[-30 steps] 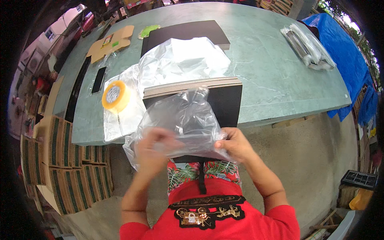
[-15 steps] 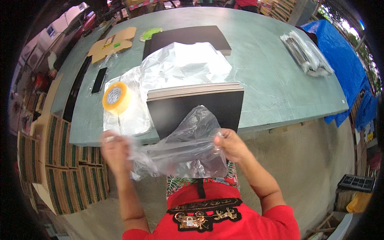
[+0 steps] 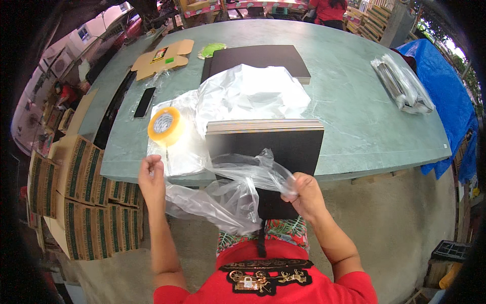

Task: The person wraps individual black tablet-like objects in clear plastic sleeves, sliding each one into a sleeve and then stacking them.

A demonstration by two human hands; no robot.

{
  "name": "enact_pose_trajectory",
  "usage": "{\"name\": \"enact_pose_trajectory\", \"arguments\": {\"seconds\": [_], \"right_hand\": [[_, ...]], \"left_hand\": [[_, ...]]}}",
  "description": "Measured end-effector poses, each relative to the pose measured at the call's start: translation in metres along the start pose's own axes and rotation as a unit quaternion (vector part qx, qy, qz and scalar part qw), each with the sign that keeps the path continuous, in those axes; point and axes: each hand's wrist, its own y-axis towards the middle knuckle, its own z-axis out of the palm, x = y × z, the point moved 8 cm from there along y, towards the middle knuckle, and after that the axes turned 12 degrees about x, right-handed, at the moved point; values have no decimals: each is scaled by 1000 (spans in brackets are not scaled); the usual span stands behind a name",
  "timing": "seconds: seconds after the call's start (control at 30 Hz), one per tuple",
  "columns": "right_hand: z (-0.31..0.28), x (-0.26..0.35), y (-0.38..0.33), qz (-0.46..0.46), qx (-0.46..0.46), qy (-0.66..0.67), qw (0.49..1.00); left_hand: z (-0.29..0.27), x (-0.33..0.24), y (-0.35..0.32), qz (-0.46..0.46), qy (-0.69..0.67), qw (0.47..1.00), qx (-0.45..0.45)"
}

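A clear, crumpled plastic bag [image 3: 230, 200] stretches between my two hands in front of the table edge. My right hand [image 3: 306, 196] is closed, pinching the bag's right edge between thumb and fingers. At the bag's left end, my left hand [image 3: 152, 180] is raised with curled fingers, and the film runs to its palm side. Behind the bag, a stack of black-covered boards [image 3: 293, 147] stands on edge, its light layered edges on top. White plastic sheeting [image 3: 253, 93] lies just beyond it. A roll of clear yellowish tape [image 3: 166, 126] rests on flat clear bags [image 3: 185, 159] at the left.
The green table [image 3: 374, 137] carries another black stack [image 3: 258, 61], opened cardboard [image 3: 164, 57], a green item [image 3: 211, 49], a phone [image 3: 145, 102] and plastic-wrapped items [image 3: 402, 83]. Cardboard boxes [image 3: 98, 197] are piled at lower left. A blue tarp [image 3: 440, 96] hangs at right. A person [image 3: 329, 11] is far back.
The bag has swung and bunched up, its lower part shifting left. My right hand has turned and moved slightly right and down in view. The whole view has shifted a little.
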Motion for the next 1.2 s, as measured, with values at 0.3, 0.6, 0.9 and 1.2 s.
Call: {"name": "enact_pose_trajectory", "arguments": {"seconds": [0.3,0.6,0.9,1.2], "right_hand": [[69,121,-14,-319,-1,-368,874],[94,-20,-35,158,514,-229,812],[61,-14,-66,310,647,-258,647],[51,14,-80,381,471,-718,342]], "left_hand": [[161,-126,-57,49,-246,848,466],[157,-140,-33,61,-458,769,442],[144,-136,-55,77,-339,658,668],[143,-51,-61,333,453,670,484]]}}
